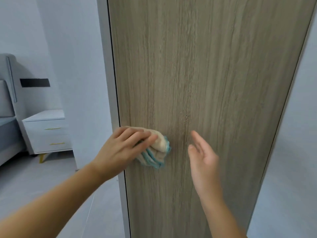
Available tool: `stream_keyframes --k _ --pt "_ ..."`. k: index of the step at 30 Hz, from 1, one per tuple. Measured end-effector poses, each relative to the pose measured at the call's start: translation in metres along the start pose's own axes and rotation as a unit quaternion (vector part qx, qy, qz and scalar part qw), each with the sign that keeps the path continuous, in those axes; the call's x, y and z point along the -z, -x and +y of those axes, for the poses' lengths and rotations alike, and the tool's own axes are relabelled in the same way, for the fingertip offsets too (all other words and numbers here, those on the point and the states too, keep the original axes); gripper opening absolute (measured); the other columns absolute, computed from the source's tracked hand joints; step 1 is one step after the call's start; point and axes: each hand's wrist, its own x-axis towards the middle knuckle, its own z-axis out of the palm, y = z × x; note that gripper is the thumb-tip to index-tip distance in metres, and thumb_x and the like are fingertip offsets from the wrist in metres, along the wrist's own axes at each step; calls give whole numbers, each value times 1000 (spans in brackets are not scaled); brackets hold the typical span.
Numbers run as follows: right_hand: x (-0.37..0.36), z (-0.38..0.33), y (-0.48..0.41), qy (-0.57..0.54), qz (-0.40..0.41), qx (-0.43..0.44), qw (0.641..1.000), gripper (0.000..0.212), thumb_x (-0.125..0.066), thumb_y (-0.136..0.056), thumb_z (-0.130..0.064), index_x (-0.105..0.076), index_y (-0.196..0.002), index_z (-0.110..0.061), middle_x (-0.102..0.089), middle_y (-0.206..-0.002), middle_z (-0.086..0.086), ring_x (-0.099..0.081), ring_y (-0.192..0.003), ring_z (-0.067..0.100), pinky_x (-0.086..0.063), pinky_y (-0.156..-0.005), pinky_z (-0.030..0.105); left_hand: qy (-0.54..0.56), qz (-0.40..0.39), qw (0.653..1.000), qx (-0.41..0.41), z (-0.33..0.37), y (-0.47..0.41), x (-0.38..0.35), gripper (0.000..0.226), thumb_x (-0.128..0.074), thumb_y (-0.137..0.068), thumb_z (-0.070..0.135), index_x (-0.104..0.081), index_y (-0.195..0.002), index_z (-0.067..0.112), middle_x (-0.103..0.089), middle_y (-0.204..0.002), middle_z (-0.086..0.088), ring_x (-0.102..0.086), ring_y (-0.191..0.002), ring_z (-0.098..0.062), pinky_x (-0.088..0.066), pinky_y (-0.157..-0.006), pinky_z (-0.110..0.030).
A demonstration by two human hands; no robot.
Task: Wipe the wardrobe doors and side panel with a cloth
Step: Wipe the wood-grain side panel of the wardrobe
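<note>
A tall wood-grain wardrobe panel [205,74] fills the middle of the view, with a pale grey edge strip [109,83] along its left side. My left hand [120,148] presses a folded beige cloth with blue edging [157,152] flat against the panel near its left edge, fingers lying over the cloth. To the right, my right hand [204,155] hovers in front of the panel with straight fingers and holds nothing; whether it touches the wood is unclear.
A white nightstand [48,131] with two drawers and gold handles stands at the left by a grey upholstered bed [6,100]. A white wall [72,57] runs behind them, and another white wall [295,134] lies right of the panel. Grey floor [42,182] lies below.
</note>
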Motion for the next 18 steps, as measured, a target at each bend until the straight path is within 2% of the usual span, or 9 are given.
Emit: stream_keyframes --k 2,4,6,8,11,14,16,18 --pt "-9 2 8 46 -19 38 998 46 -57 -94 -13 -49 -132 -37 -48 -135 -24 -47 -125 -3 -40 -106 21 9 -24 999 25 0 -1 6 44 -53 -89 10 -47 -133 9 -58 -124 -8 -53 -112 -25 -40 -93 -35" --pt "-19 2 18 135 -25 134 981 50 -65 -88 -16 -50 -132 -35 -47 -134 -25 -47 -127 2 -42 -107 29 9 -20 999 47 1 -2 11 33 -53 -85 9 -53 -118 7 -61 -118 -11 -52 -110 -27 -38 -91 -34" --pt "-34 9 26 261 -44 259 929 57 -71 -82 -24 -51 -135 -25 -47 -137 -11 -43 -129 9 -41 -106 29 -2 2 997 83 3 -4 13 19 -59 -80 6 -59 -99 6 -60 -107 -10 -52 -100 -26 -38 -84 -33" --pt "-48 19 26 347 -49 317 881 62 -75 -77 -27 -53 -135 -20 -49 -136 -3 -46 -125 16 -43 -102 33 -2 17 992 122 5 -5 14 19 -70 -72 2 -62 -89 4 -51 -101 -8 -48 -91 -25 -37 -77 -33" --pt "-53 25 9 355 -8 347 868 55 -81 -70 -10 -65 -121 -17 -59 -123 0 -53 -113 21 -47 -90 38 0 15 992 122 7 2 16 21 -68 -76 10 -62 -96 5 -49 -103 -7 -48 -91 -25 -40 -76 -35" --pt "-46 12 -14 336 50 409 847 33 -70 -73 -4 -73 -103 -16 -67 -105 -2 -57 -97 20 -44 -77 34 13 -11 994 107 7 17 25 33 -56 -83 25 -57 -111 7 -58 -107 -11 -52 -96 -27 -41 -83 -37" --pt "-42 -2 -24 332 53 439 834 27 -65 -75 -6 -74 -98 -16 -68 -99 -3 -56 -92 20 -40 -74 32 15 8 993 117 4 16 32 29 -57 -84 17 -56 -111 6 -62 -103 -12 -56 -90 -29 -41 -81 -37" --pt "-40 -15 -29 335 53 445 829 31 -68 -73 -3 -74 -101 -16 -66 -96 -2 -55 -90 21 -39 -73 33 14 34 990 133 0 5 37 24 -59 -83 5 -60 -107 3 -64 -98 -13 -57 -84 -31 -43 -77 -38"
